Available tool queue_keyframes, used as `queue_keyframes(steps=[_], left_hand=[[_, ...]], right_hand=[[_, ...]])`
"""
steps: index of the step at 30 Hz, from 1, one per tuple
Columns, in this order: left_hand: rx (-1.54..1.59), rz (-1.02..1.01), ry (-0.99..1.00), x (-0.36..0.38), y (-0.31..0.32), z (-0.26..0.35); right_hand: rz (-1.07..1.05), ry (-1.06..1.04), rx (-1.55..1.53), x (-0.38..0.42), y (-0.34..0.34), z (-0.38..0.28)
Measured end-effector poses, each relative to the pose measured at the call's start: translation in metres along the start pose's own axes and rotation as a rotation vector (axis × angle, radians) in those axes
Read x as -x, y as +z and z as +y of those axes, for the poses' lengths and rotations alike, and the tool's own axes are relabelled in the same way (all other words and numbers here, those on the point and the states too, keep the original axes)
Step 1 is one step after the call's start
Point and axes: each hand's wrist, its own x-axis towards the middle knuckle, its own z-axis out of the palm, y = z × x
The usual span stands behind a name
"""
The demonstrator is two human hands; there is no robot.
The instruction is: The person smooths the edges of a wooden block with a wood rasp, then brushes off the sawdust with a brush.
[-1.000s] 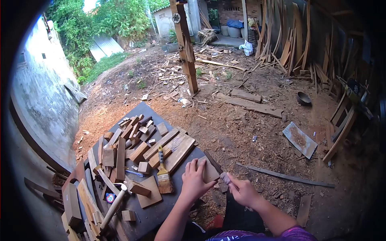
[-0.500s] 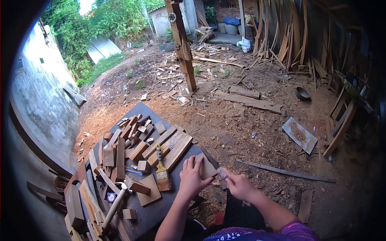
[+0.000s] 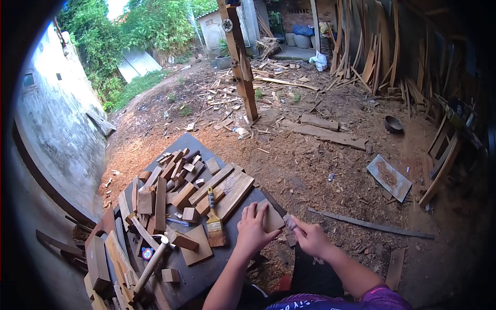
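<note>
My left hand (image 3: 253, 227) lies over a flat wooden piece (image 3: 273, 217) near the table's right edge, fingers across its top and thumb at its near side, gripping it. In my right hand (image 3: 311, 239) is a crumpled greyish cloth (image 3: 289, 222), pinched between thumb and fingers against the right end of that piece. Part of the cloth is hidden in the palm. Left of my left hand, a paintbrush (image 3: 215, 225) with a yellow ferrule band rests bristles toward me, beside a square wooden plate (image 3: 197, 246).
Many wood offcuts (image 3: 170, 181) are heaped on the dark table (image 3: 188, 142). A hammer (image 3: 151, 266) and a small round tape (image 3: 148, 253) lie at the left. Beyond stands a wooden post (image 3: 242, 72). A long strip (image 3: 369, 224) lies on the shavings-covered ground.
The whole view has shifted slightly, so things appear a little farther right and lower. My right hand with the cloth stays at the end of the wooden piece, its fingers slightly changed.
</note>
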Motion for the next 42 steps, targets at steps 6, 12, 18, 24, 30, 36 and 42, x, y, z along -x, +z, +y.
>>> queue_keyframes(steps=[6, 12, 18, 24, 30, 36, 42], left_hand=[[-0.008, -0.017, -0.019, 0.0, -0.002, 0.001], [0.0, -0.013, -0.014, 0.0, 0.001, 0.001], [0.032, -0.012, -0.019, 0.001, 0.001, -0.003], [0.024, -0.014, -0.028, 0.001, 0.001, -0.001], [0.074, 0.037, -0.013, -0.001, 0.01, -0.008], [0.042, 0.027, 0.009, -0.003, 0.004, -0.003], [0.078, 0.043, 0.021, -0.004, 0.004, -0.001]], right_hand=[[0.029, -0.005, -0.02, 0.036, -0.004, 0.0], [0.049, 0.028, 0.017, 0.003, 0.008, 0.0], [-0.037, -0.083, 0.142, 0.036, -0.012, -0.003], [0.018, -0.162, 0.199, 0.038, 0.0, 0.008], [0.047, -0.163, 0.127, 0.013, 0.01, 0.008], [0.033, -0.136, 0.065, 0.043, 0.0, 0.011], [0.044, -0.08, -0.002, 0.033, 0.005, 0.01]])
